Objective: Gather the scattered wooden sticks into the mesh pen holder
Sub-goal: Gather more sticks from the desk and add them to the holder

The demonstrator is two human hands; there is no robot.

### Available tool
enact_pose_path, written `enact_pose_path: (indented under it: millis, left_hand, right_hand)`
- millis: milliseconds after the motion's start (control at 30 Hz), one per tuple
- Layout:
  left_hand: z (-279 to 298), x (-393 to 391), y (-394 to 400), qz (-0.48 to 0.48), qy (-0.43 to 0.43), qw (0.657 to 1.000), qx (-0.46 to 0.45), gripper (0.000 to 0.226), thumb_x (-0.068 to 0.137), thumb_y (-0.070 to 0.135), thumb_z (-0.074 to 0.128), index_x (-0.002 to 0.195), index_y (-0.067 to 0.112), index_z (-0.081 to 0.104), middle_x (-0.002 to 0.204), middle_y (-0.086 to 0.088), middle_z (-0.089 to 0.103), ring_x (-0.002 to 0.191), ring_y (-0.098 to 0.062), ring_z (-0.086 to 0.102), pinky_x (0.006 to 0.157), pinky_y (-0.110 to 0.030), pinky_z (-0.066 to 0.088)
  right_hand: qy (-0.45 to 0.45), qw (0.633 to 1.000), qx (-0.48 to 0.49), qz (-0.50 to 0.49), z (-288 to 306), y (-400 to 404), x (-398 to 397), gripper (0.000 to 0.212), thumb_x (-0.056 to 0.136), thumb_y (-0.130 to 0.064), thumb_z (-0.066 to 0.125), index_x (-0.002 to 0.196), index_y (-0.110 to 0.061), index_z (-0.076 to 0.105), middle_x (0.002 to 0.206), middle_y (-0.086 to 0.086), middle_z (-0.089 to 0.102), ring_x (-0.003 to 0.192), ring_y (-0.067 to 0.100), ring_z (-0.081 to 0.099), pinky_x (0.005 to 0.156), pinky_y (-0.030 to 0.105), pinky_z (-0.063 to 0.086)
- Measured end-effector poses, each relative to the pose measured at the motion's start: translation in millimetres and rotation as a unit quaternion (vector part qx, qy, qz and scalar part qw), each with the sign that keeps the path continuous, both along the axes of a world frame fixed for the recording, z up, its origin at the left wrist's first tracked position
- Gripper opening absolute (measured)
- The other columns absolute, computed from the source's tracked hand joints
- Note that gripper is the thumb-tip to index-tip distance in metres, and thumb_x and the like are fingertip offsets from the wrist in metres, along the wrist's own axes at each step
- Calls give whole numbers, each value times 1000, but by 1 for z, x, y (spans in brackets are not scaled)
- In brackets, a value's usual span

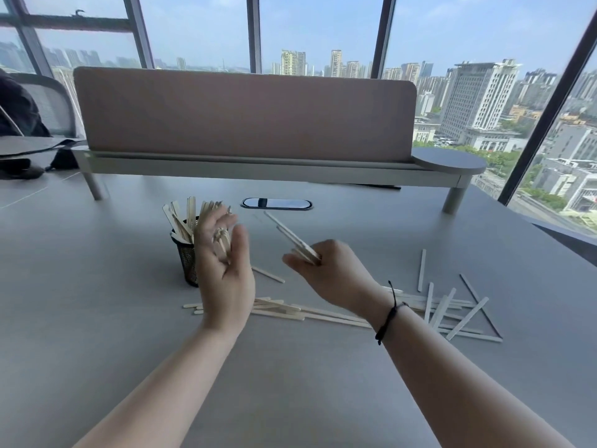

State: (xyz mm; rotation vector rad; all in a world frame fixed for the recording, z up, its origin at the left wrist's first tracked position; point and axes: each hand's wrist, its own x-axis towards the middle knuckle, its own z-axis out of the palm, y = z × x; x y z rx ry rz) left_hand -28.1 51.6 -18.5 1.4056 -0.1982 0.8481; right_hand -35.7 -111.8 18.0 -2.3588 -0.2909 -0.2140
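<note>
The black mesh pen holder stands on the grey table, left of centre, with several wooden sticks poking out of its top. My left hand is raised just right of the holder, palm turned inward, and it holds a small bundle of sticks upright against the fingers. My right hand is shut on a few sticks that point up and to the left. More loose sticks lie scattered on the table under and to the right of my right wrist.
A pink desk divider on a raised shelf closes off the far side. A cable port sits in the table behind the holder. An office chair and dark items stand at far left. Windows surround the desk.
</note>
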Motion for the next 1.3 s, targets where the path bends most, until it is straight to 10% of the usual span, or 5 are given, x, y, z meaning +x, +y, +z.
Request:
enact_pose_path:
  millis: [100,367,1300]
  left_hand:
    - [1,-2,-2,-43,79,994,-60,33,99,41,51,80,18,64,67,-14,60,38,-20,43,43,-23,33]
    - [-12,-9,-16,-133,101,986,25,49,97,45,58,62,10,58,52,-2,50,43,-11,43,46,-20,35]
    - [-10,-11,-17,-152,201,968,-12,48,88,30,72,55,10,44,43,-1,38,38,-19,33,43,-28,35]
  right_hand:
    - [-43,991,126,-5,24,-5,-4,58,92,-42,65,54,-18,27,47,-7,24,45,12,22,44,29,21]
    - [-53,882,463,72,65,-1,-18,54,99,-32,57,58,-20,23,49,0,18,44,17,13,44,28,15]
    - [64,890,451,25,-24,0,-25,45,93,-18,67,59,-11,39,43,2,36,39,20,35,47,33,36]
